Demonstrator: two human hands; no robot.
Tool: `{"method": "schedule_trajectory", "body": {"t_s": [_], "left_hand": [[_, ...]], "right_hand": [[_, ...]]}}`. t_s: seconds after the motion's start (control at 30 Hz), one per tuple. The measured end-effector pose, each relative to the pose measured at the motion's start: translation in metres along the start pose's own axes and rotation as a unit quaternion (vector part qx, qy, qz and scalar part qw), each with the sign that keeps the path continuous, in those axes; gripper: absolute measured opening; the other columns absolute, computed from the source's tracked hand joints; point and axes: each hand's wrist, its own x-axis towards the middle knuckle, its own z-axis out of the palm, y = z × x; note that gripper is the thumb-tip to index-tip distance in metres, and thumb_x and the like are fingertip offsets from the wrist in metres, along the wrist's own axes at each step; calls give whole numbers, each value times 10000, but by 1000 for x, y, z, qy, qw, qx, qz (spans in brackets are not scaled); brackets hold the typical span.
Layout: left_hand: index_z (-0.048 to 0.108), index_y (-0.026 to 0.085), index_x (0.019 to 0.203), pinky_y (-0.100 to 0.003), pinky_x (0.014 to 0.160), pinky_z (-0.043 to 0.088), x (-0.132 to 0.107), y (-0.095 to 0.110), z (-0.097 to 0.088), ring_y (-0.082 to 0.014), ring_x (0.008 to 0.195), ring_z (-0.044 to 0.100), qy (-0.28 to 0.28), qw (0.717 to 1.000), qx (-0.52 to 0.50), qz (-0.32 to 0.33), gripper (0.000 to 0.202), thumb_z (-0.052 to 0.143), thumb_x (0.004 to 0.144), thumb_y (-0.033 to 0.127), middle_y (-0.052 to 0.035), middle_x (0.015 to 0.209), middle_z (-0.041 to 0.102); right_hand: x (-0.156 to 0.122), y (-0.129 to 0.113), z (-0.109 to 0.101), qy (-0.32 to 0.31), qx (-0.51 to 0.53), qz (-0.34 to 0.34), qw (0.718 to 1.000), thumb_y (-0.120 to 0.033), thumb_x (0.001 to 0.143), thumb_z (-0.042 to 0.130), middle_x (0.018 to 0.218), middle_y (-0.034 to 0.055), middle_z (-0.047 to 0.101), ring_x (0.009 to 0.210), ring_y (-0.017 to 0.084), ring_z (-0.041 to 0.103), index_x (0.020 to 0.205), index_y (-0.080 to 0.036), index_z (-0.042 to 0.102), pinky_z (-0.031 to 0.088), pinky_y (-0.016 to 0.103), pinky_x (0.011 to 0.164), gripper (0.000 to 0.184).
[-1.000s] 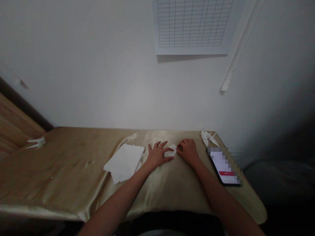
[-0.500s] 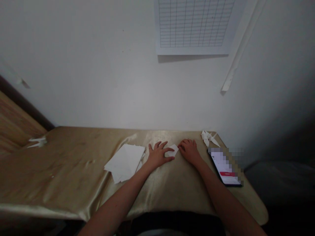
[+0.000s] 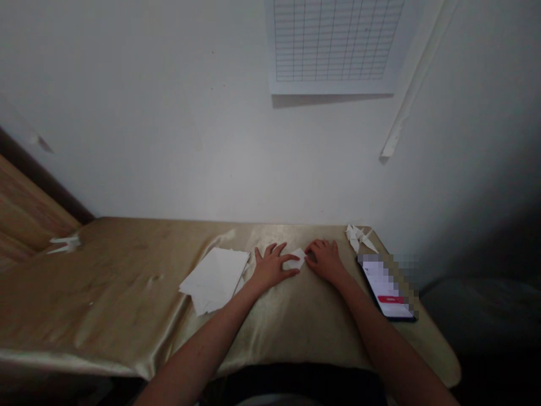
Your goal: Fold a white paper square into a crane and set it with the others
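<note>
A small folded piece of white paper [image 3: 297, 258] lies on the cloth between my hands. My left hand [image 3: 270, 266] rests palm-down with its fingers spread, index finger and thumb reaching over the paper's left part. At the paper's right edge is my right hand [image 3: 324, 259], its fingers curled and the thumb and fingertips close together on that edge. Part of the paper is hidden under the left fingers.
Left of my hands sits a loose stack of white paper sheets [image 3: 215, 279]. Folded paper cranes [image 3: 359, 238] stand at the back right, above a phone [image 3: 386, 290] with its screen lit. A gold cloth [image 3: 127, 282] covers the table, which meets the wall.
My right fingers have shifted slightly along the paper's right edge, and the thumb now shows lower down. My left hand stays in place.
</note>
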Motion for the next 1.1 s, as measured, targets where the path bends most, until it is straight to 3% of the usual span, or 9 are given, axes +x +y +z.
{"method": "schedule_trajectory", "body": {"t_s": [0.4,0.67,1.1], "left_hand": [[635,543,1262,-838,1093,40,0,-1,2,-405,1497,266,3,1000,-4,4,467,649,823,701,8,1608,403],[626,567,1265,-833,1096,54,1,-5,3,-390,1506,260,1,1000,-3,8,354,580,918,620,24,1616,391],[630,563,1257,-849,1081,46,1,-5,5,-393,1517,230,-1,1000,7,-3,325,576,937,585,40,1635,355]], "right_hand": [[-4,-4,-4,-14,14,-2,1000,-416,894,619,1266,108,596,1297,320,455,1153,-223,618,192,652,1145,323],[-6,-8,-6,-12,12,0,1000,-470,873,638,1255,110,600,1278,318,468,1147,-212,613,146,672,1155,377],[-8,-17,0,-12,-2,7,1000,-646,782,651,1267,153,576,1257,374,469,1181,-197,601,137,750,1125,602]]}}
